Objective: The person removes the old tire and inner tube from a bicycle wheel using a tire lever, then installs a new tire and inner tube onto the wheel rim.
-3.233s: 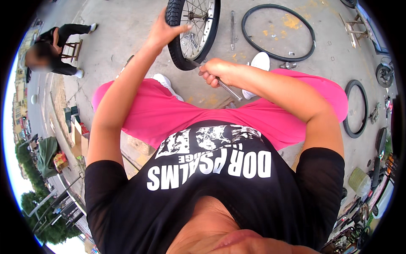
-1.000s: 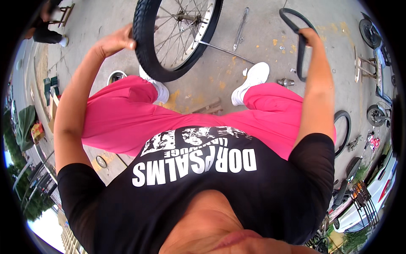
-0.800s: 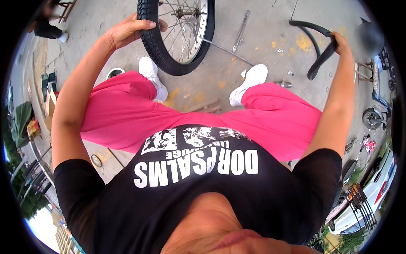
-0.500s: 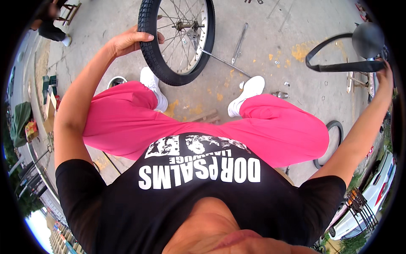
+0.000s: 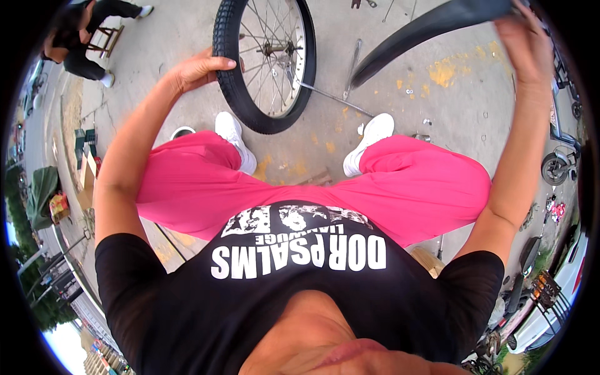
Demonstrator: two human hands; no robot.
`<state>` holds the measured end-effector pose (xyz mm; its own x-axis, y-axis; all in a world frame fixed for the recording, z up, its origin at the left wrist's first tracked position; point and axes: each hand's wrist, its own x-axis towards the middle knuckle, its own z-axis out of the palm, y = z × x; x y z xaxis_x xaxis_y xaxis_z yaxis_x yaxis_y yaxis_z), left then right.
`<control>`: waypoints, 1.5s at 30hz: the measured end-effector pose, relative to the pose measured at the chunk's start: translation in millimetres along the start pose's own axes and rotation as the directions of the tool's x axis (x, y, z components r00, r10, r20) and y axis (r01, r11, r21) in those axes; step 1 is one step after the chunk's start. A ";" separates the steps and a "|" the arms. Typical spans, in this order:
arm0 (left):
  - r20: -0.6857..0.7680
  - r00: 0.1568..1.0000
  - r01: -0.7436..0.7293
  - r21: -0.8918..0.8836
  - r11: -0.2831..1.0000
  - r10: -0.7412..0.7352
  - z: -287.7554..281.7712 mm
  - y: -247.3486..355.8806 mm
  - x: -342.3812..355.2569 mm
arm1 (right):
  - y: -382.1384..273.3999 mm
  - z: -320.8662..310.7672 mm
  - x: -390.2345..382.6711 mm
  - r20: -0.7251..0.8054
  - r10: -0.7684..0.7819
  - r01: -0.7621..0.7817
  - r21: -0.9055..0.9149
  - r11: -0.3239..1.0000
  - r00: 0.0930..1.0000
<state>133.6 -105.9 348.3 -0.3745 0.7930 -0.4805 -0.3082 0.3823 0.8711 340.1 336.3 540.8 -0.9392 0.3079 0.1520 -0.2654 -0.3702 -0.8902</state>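
At the top middle stands a bicycle wheel [image 5: 265, 122] with a knobbly black tyre and wire spokes, leaning slightly. My left hand [image 5: 203, 70] grips its left side, thumb over the tread and fingers round toward the spokes. Far out to the right, my right hand [image 5: 525, 47] is raised and closed on one end of a black inner tube [image 5: 425, 34]. The tube hangs in a broad curve toward the wheel, its lower end near a silver wrench [image 5: 353, 65] on the ground. A thin metal rod [image 5: 337, 100] lies between the wheel and my right shoe.
A metal socket-like part [image 5: 422, 137] lies beside my right leg, and a round bowl [image 5: 182, 132] by my left. Another person [image 5: 81, 44] sits on a stool at the upper left. Cardboard boxes [image 5: 87, 178] stand left; a parked two-wheeler [image 5: 555, 169] stands right.
My right hand has swung up and inward, sweeping the inner tube from the far right toward the wheel. My left hand keeps its hold on the wheel, which sits slightly lower in view.
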 end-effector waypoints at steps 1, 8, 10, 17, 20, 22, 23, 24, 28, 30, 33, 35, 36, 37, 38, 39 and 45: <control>-0.014 1.000 0.000 -0.001 1.000 0.000 1.0 1.9 0.8 | 17.1 7.6 -2.6 -0.077 0.008 -0.010 -0.025 1.000 0.997; -0.150 0.987 -0.105 -0.286 0.953 0.064 23.5 22.5 26.3 | 88.2 27.1 5.2 0.109 0.235 -0.244 0.086 0.966 0.966; -0.116 0.989 -0.130 -0.372 0.919 0.093 32.1 39.3 42.1 | 104.8 28.4 9.7 0.192 0.268 -0.285 0.063 0.957 0.944; -0.056 0.998 -0.047 -0.557 0.829 0.019 49.3 111.1 73.2 | 175.1 57.1 -5.7 0.221 0.521 -0.475 -0.232 0.849 0.824; -0.046 0.999 -0.045 -0.582 0.812 0.022 52.2 126.5 78.0 | 185.3 69.4 -8.5 0.077 0.522 -0.500 -0.198 0.843 0.849; -0.064 0.998 -0.057 -0.605 0.794 0.022 52.0 130.1 82.0 | 186.5 75.9 -9.2 0.043 0.501 -0.491 -0.146 0.859 0.864; -0.053 0.998 -0.055 -0.611 0.789 0.029 50.7 129.9 83.7 | 187.2 79.4 -10.6 0.112 0.566 -0.551 -0.142 0.823 0.817; -0.040 0.999 -0.053 -0.616 0.786 0.036 49.1 129.1 85.7 | 189.2 82.7 -12.6 0.179 0.623 -0.607 -0.142 0.782 0.762; -0.072 0.997 -0.058 -0.569 0.820 0.021 43.3 115.3 90.2 | 205.2 100.2 -17.5 0.260 0.681 -0.674 -0.130 0.727 0.684; -0.049 0.998 -0.061 -0.567 0.821 0.040 40.2 110.2 89.2 | 210.0 106.1 -13.5 0.232 0.682 -0.673 -0.128 0.729 0.694; 0.042 0.975 -0.146 -0.614 0.776 0.217 38.6 102.8 86.8 | 210.4 108.1 -4.5 0.153 0.677 -0.656 -0.171 0.736 0.720; 0.063 0.965 -0.157 -0.639 0.753 0.254 37.4 97.3 86.0 | 211.7 108.9 1.6 0.160 0.706 -0.686 -0.167 0.709 0.690; 0.045 0.968 -0.165 -0.636 0.754 0.249 36.7 92.7 85.2 | 214.0 110.0 3.7 0.141 0.702 -0.697 -0.090 0.711 0.698; 0.024 0.969 -0.175 -0.631 0.755 0.245 35.0 88.3 84.9 | 217.0 110.6 4.5 0.124 0.698 -0.702 -0.013 0.712 0.705; -0.019 0.973 -0.199 -0.577 0.792 0.231 31.6 84.3 84.6 | 217.9 108.4 6.7 0.129 0.708 -0.712 -0.019 0.701 0.694; -0.061 0.975 -0.215 -0.521 0.826 0.215 28.4 77.6 82.3 | 219.5 106.4 9.0 0.103 0.695 -0.701 0.021 0.713 0.711; 0.065 0.995 -0.081 0.004 0.997 0.080 24.2 1.6 37.9 | 223.2 77.0 33.2 0.017 0.625 -0.610 0.241 0.755 0.780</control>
<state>140.1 -63.8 333.9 -0.3400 0.8504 -0.4014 -0.2731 0.3191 0.9075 233.0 196.5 380.2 -0.9023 -0.0058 -0.4311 0.3202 -0.6787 -0.6610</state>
